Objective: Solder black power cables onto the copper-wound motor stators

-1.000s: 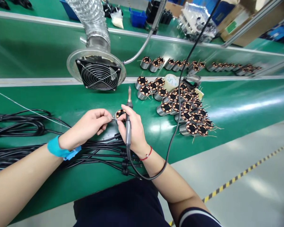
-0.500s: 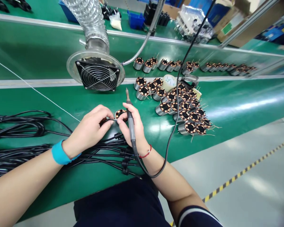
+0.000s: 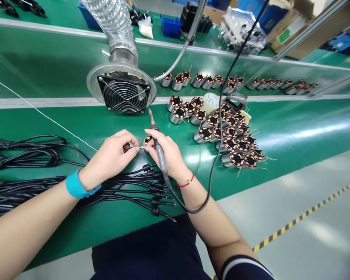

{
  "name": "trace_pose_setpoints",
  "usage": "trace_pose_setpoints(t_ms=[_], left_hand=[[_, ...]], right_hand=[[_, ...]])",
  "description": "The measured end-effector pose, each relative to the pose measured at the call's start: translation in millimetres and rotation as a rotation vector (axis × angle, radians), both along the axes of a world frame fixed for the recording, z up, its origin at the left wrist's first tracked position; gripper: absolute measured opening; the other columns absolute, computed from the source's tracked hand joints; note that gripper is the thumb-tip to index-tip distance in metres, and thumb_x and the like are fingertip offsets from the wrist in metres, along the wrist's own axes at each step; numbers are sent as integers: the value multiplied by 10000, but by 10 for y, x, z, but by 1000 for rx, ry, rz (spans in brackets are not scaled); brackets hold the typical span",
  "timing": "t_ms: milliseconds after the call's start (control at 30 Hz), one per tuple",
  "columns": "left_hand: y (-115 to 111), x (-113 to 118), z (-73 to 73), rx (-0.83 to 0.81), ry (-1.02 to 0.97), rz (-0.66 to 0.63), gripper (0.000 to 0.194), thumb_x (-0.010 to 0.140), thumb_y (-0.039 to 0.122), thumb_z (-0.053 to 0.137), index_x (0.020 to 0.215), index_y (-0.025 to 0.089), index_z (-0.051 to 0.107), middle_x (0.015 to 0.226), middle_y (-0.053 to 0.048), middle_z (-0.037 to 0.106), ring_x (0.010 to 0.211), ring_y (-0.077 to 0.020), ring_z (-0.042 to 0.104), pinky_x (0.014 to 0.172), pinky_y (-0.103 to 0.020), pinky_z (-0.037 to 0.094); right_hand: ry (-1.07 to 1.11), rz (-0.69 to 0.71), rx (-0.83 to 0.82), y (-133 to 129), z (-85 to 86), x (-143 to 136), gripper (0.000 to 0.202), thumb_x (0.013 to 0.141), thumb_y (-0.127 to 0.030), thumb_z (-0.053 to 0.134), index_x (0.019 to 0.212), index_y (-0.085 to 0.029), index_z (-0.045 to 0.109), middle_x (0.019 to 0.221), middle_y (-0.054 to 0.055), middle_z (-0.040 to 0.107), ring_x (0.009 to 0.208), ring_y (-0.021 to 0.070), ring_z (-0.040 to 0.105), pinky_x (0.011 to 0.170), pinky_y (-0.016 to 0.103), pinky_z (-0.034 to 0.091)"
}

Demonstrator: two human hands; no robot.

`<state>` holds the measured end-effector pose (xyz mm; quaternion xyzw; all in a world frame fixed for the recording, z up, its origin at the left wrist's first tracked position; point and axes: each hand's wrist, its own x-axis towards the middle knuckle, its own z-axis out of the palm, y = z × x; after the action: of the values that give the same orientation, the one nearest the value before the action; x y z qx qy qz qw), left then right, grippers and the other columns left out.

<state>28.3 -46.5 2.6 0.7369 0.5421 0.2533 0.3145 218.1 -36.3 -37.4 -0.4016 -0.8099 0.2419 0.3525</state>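
My left hand (image 3: 115,153), with a blue band at the wrist, pinches a thin dark wire whose end points right. My right hand (image 3: 167,153) holds a grey soldering iron (image 3: 160,153), its tip pointing up and away from me. The thumb and a finger of that hand touch a small copper-wound stator (image 3: 147,140), partly hidden behind them. Between the two hands runs a short pale wire end. Black cables (image 3: 128,190) lie under and in front of my hands.
A round fume extractor with a fan (image 3: 125,94) hangs beyond my hands. Many stators (image 3: 235,158) stand to the right, more along the back ledge. Coiled black cables (image 3: 20,153) lie at left. The iron's cord loops over my right forearm. A white string crosses the left side.
My right hand and the iron have turned, the iron's tip shifting left. The fingers of my two hands are slightly farther apart. The whole view has shifted a little.
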Motion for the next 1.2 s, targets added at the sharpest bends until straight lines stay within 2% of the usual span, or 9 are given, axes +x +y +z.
trace_pose_setpoints(t_ms=[167,333,400,500,633,800,967,1200], left_hand=[[53,-32,-12,-17,-23,57,122,825,252,536,788,173,622,851,-13,578,721,-135,511,661,-275,395],[72,-50,-29,-42,-64,-15,132,821,270,557,767,175,632,865,-9,586,748,-134,529,678,-267,403],[71,-49,-32,-57,-55,-49,129,816,265,557,762,174,631,872,-11,590,747,-136,532,683,-267,407],[63,-43,-33,-81,-32,-60,135,814,272,555,759,172,626,874,-15,593,726,-134,525,674,-269,407],[49,-32,-43,-111,-33,-11,146,808,292,562,772,168,629,859,-19,598,705,-133,523,661,-270,409],[43,-5,-54,-142,-46,34,121,787,269,572,764,167,631,811,-7,584,646,-117,491,603,-261,390],[39,8,-47,-156,-46,66,107,776,261,576,742,171,623,758,4,557,614,-109,469,588,-263,375],[34,15,-38,-159,-43,75,85,763,245,580,738,177,625,729,8,550,594,-108,462,586,-268,364]], right_hand=[[-95,-70,94,10,-38,-127,380,946,-216,449,1325,-199,449,970,34,678,893,180,622,785,331,455],[-107,-74,114,-171,67,22,460,916,-261,526,1357,-184,422,1065,68,675,966,223,599,863,390,463],[-36,-114,119,-283,98,99,444,935,-218,488,1372,-213,409,1075,50,688,981,202,615,886,378,470],[110,-163,118,-463,94,169,447,941,-182,468,1379,-257,413,955,13,708,868,158,654,817,323,512],[255,-229,190,-653,11,186,365,871,-204,585,1230,-263,557,871,29,676,740,164,626,684,317,535],[389,-242,211,-736,-99,173,271,836,-209,585,1103,-250,584,791,23,678,600,153,622,556,294,538],[411,-225,171,-727,-131,161,253,820,-208,604,1072,-236,594,841,44,704,735,190,701,646,321,587],[386,-237,135,-745,-150,159,250,835,-234,609,1084,-246,583,869,41,716,793,199,719,687,329,611]])
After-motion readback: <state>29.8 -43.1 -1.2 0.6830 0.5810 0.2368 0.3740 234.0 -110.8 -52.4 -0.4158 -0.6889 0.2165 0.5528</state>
